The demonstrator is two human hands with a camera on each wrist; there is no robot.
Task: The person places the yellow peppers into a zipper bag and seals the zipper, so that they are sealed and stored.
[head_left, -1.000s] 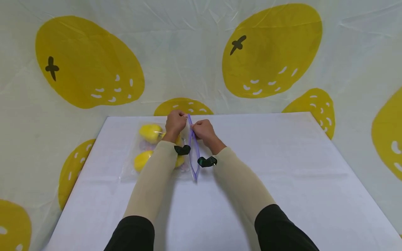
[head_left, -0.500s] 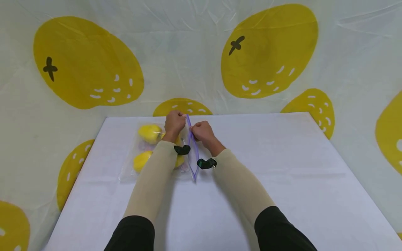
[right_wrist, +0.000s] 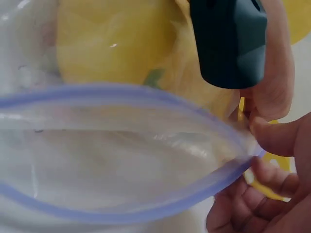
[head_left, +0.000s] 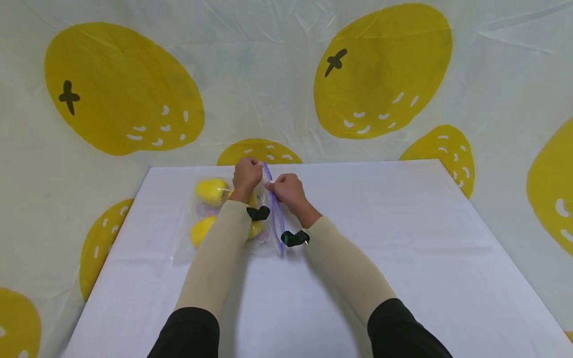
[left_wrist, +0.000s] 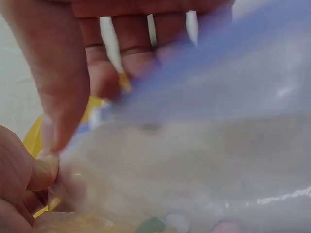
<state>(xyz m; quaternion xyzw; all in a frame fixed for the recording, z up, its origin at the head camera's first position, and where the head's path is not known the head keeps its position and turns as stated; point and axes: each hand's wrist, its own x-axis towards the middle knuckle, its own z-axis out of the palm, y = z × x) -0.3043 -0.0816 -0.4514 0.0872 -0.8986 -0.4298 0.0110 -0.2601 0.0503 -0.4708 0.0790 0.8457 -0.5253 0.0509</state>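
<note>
A clear plastic bag (head_left: 224,219) with a purple zip strip (head_left: 275,214) along its mouth lies on the white counter (head_left: 403,238), and both hands are at the far end of that strip. The left hand (head_left: 247,175) has its fingers (left_wrist: 63,97) curled and clamped on the far corner of the bag's mouth, thumb pressed against fingertip with the plastic pinched between them. The right hand (head_left: 288,190) sits just beside it, its fingers (right_wrist: 277,138) also clamped together on the purple strip a little nearer to the person. From the fingers the strip runs back toward the person and ends near the black wrist strap (head_left: 294,238) on the right arm. In the right wrist view the mouth of the bag is still open, the two purple edges bowed apart in a long oval. The bag is see-through and a bit shiny and crinkly. Inside it, to the left of the fingers, there are yellow round things (head_left: 211,191) like lemons, one farther away and one closer, partly hidden under the left arm. Small pale pink and green shapes show through the plastic too, but they are too blurry to tell what they are
</note>
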